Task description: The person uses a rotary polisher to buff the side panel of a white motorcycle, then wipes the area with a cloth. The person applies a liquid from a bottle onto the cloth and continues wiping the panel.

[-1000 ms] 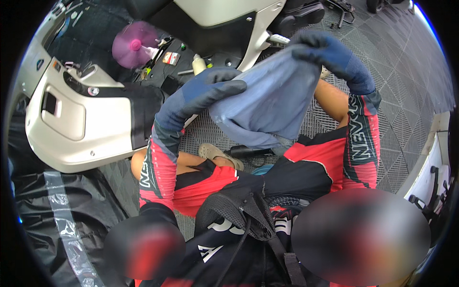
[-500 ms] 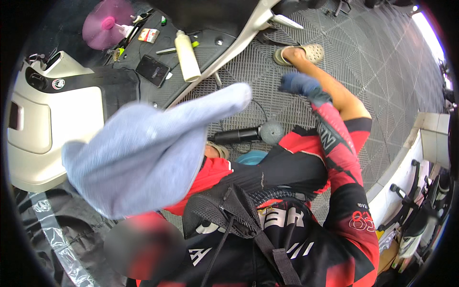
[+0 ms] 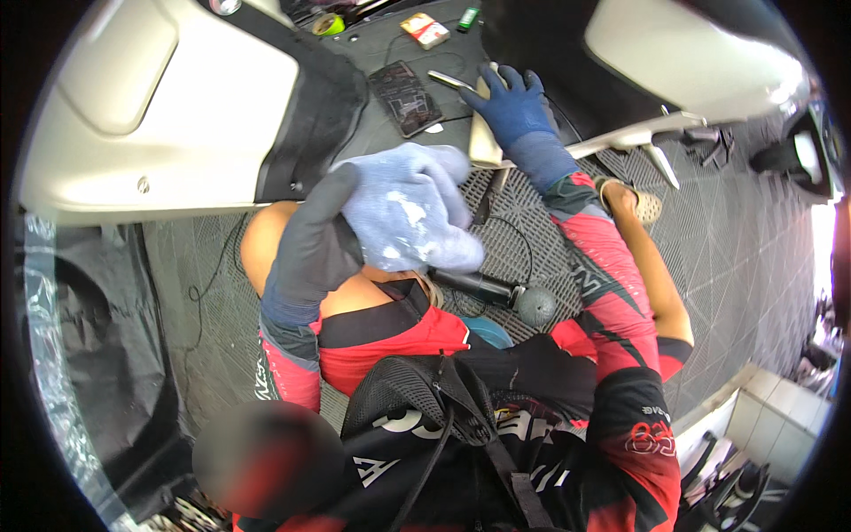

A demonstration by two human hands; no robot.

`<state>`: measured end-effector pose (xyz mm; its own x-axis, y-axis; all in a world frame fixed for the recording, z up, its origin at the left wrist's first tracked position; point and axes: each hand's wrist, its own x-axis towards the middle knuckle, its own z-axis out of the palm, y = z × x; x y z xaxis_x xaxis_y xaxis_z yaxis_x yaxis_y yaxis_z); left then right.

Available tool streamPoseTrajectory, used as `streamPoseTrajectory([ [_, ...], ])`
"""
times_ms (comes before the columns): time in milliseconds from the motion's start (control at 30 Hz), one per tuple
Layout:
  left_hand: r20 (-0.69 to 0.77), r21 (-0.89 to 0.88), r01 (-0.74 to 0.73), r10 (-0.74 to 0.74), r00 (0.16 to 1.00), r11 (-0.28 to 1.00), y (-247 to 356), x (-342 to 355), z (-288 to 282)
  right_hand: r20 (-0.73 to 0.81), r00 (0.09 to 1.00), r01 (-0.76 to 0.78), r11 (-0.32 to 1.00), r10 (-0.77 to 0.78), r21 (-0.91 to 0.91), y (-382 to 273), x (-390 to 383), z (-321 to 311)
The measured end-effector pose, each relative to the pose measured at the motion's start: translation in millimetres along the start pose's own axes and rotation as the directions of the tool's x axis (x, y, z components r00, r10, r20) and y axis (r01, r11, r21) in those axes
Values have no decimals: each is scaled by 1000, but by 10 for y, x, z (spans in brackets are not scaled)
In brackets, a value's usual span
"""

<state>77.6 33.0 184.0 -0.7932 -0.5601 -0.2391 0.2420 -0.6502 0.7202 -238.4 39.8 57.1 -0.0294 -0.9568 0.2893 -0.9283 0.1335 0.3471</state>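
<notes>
My left hand [image 3: 315,244], in a dark glove, is closed on a crumpled light-blue cloth [image 3: 412,213] held over my knee, just below the scooter's black footboard [image 3: 372,53]. My right hand [image 3: 516,108], in a blue glove, reaches forward onto the footboard. It grips a cream-coloured bottle [image 3: 483,142] lying at the board's edge. A dark phone [image 3: 404,96] lies flat on the footboard, left of that hand.
White scooter body panels [image 3: 160,106] fill the upper left and upper right. A black handheld polisher [image 3: 496,293] with its cord lies on the grid floor mat between my legs. A small box [image 3: 425,31] and a green roll [image 3: 330,24] sit farther back. My sandalled foot [image 3: 643,206] rests at right.
My left hand has brought the cloth from the lower left up to the middle. My right hand has gone forward from mid-air and closed on the cream bottle on the footboard.
</notes>
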Motion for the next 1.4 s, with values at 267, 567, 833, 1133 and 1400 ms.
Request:
streamPoseTrajectory([
  [267,-28,-174,1,-6,1000,985,5,-96,-40,-117,770,622,779,-627,-76,289,2,-459],
  [567,44,-251,55,-45,998,967,-59,-20,39,-52,943,-278,865,329,418,450,-664,-2393],
  [833,84,-356,144,-122,989,923,-154,48,60,17,988,127,874,-153,470,-45,-490,-2968],
  [1133,143,-360,200,-158,977,911,-243,-4,11,-165,978,104,390,128,915,-199,-659,-2550],
  [1400,142,-326,160,-119,983,932,-231,-60,-22,-180,976,124,365,123,923,-198,-762,-2488],
])
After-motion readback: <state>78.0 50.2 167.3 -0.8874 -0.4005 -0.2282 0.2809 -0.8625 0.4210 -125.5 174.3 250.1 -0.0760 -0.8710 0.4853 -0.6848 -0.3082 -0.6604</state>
